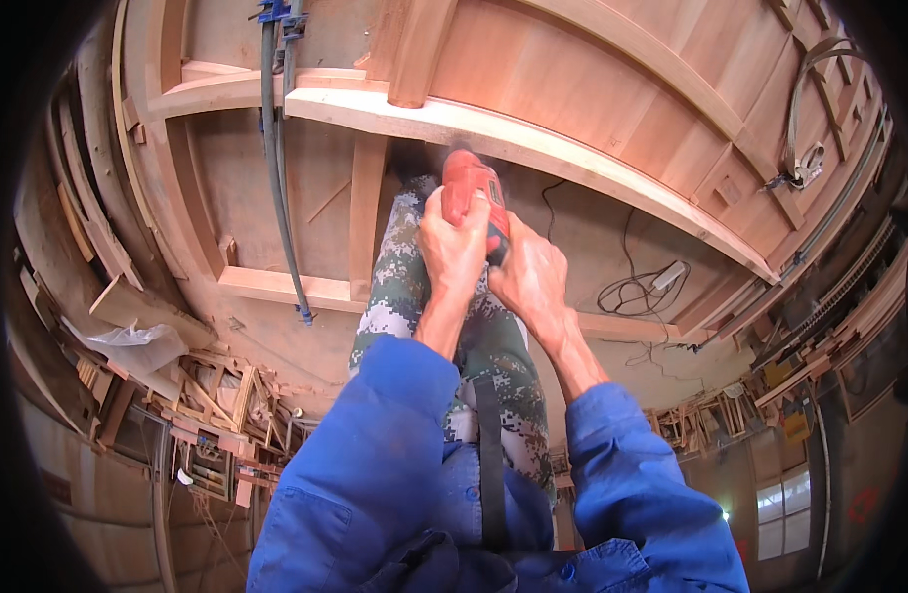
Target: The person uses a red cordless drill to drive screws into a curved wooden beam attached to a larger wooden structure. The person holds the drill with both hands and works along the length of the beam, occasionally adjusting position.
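A red power drill (471,181) with a dark lower part is gripped in both hands. My left hand (452,247) wraps round its left side, fingers closed. Closed round the drill's dark rear part is my right hand (531,275). The drill's dark front end is blurred and meets the near edge of a long pale wooden beam (553,150). Whether a bit enters the wood cannot be seen. My legs, in camouflage trousers (389,262), stand just below the drill.
Wooden frame members (296,287) cross the floor on the left. Blue-ended bar clamps (273,148) lie over the frame. A coiled cable with a white socket block (668,276) rests at the right. Wood scraps (221,405) and plastic sheeting (142,344) lie at the lower left.
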### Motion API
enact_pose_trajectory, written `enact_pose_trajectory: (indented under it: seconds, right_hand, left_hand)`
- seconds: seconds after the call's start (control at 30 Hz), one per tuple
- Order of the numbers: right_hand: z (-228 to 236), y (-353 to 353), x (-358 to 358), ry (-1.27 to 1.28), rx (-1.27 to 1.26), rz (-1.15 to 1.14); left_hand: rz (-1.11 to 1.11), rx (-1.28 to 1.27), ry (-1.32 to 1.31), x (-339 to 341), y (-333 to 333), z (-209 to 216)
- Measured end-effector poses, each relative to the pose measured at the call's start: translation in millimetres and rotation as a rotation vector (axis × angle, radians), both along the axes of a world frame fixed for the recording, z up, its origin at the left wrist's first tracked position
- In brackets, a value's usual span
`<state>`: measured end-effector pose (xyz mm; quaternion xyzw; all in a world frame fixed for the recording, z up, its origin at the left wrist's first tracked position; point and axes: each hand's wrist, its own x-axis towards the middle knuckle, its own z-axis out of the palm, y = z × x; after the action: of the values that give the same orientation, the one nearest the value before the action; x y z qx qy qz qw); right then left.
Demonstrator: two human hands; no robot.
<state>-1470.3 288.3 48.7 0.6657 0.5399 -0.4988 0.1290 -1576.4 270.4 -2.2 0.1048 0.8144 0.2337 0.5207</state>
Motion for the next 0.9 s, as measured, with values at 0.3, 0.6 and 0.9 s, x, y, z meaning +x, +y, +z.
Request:
enact_pose_trajectory:
  seconds: [0.3, 0.6, 0.9]
  right_hand:
    - [-8, 0, 1, -0.017, -0.052, -0.050]
    - [-15, 2, 1, -0.078, -0.060, 0.002]
    - [-22, 9, 1, -0.061, -0.047, 0.084]
  left_hand:
    - [0.066, -0.109, -0.099, 7, 23, 16]
    - [0.019, 0.013, 0.029, 10, -3, -15]
    - [0.077, -0.024, -0.028, 6, 6, -15]
